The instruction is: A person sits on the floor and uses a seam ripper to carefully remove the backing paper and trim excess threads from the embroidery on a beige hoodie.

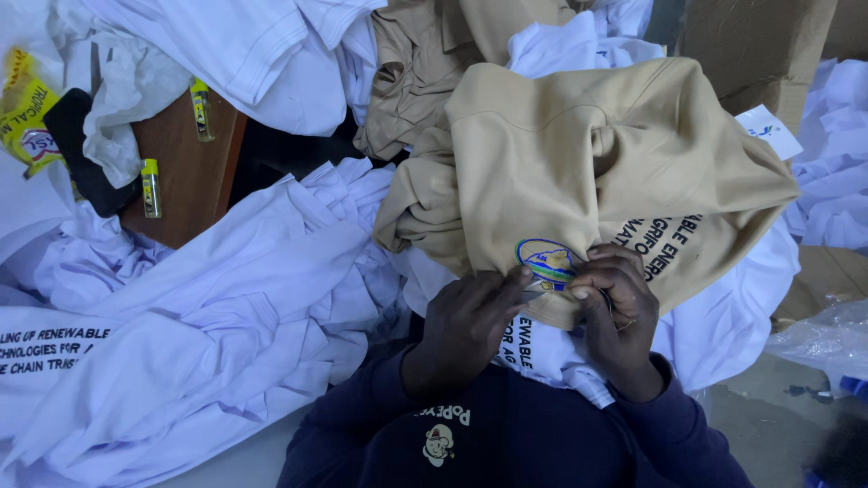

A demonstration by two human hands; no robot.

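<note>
Down at the lower middle of the view, both hands met on the tan shirt (579, 154), right at its round blue-and-yellow badge (546, 262). Left hand (466, 325), fingers closed, pinched the hem just beside the badge. Right hand (615, 307), fingers curled shut, gripped the cloth on the badge's other side, with something small and thin I couldn't make out. Beneath lay a white printed shirt (542, 348), white shirts (226, 298) heaped at left, and a brown table (185, 172) beyond.
</note>
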